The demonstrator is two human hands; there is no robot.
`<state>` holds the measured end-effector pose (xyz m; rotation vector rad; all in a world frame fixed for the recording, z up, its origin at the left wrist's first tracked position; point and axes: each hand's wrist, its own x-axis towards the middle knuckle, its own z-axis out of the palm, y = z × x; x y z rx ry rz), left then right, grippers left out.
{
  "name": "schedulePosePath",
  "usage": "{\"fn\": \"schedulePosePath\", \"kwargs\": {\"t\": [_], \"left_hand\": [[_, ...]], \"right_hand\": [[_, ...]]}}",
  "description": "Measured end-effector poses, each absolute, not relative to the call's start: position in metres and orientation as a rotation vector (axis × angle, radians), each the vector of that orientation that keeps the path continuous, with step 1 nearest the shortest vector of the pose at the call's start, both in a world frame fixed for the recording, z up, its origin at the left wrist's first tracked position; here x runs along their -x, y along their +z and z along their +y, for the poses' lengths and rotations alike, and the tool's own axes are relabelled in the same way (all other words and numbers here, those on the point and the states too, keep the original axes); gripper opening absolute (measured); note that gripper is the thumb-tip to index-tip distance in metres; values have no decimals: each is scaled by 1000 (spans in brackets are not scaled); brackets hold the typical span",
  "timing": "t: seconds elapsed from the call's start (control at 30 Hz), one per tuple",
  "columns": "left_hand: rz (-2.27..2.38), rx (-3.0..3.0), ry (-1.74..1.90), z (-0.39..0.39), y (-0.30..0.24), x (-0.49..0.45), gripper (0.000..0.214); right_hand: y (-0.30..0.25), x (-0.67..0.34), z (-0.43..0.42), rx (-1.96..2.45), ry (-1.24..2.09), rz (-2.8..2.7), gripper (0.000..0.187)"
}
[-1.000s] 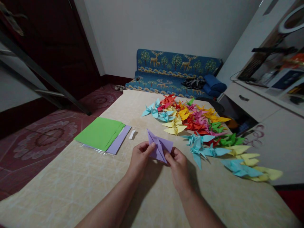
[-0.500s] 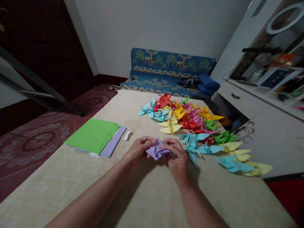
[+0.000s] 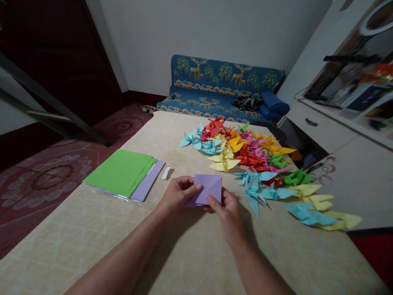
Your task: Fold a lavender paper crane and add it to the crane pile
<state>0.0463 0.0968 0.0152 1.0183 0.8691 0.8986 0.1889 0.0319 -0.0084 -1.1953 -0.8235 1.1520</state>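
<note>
Two bare hands at work over a pale patterned table [image 3: 76, 229], one sheet between them. Left hand [image 3: 179, 189]: fingers curled in beneath, thumb laid on top, nearly closed on the left edge of a folded purple paper [image 3: 209, 186]. Right hand [image 3: 227, 208]: likewise drawn in, thumb flat on the paper's lower front, fingers partly hidden behind its right edge. The paper is a small square on its facing side, with a further purple layer showing below and left, near the left thumb. It sits between the hands, near the middle of the table; whether it touches the surface, cannot tell.

Left of the hands: a stack of green sheets [image 3: 119, 172], with purple sheets [image 3: 150, 182] and clear plastic showing from beneath. A white slip [image 3: 166, 173] lies just beside the stack.

Beyond and right: many folded paper cranes [image 3: 225, 160], crowded and overlapping, in red, orange, pink, yellow, green and light blue. Nearest the right hand, a light-blue cluster [image 3: 253, 186].

Past the table's far edge, a blue sofa [image 3: 227, 76] with deer and trees.
</note>
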Motion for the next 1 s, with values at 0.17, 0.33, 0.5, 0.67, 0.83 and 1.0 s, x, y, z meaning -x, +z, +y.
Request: {"fn": "schedulePosePath", "kwargs": {"t": [0.17,0.33,0.5,0.67,0.83,1.0], "left_hand": [[816,-1154,791,99,15,-42,28],[769,-1179,840,103,7,-41,26],[802,-1088,885,107,7,-37,46],[829,-1061,848,107,13,-34,47],[843,-1052,708,106,14,-35,59],[902,-988,783,108,7,-34,54]], "right_hand": [[-7,-202,34,1206,1109,-879,52],[-11,-204,35,1266,1138,-801,26],[-15,-203,35,1223,1146,-701,25],[-13,-206,37,1255,1070,-696,33],[-17,-207,38,1289,943,-771,32],[-18,-215,39,1362,804,-936,26]]}}
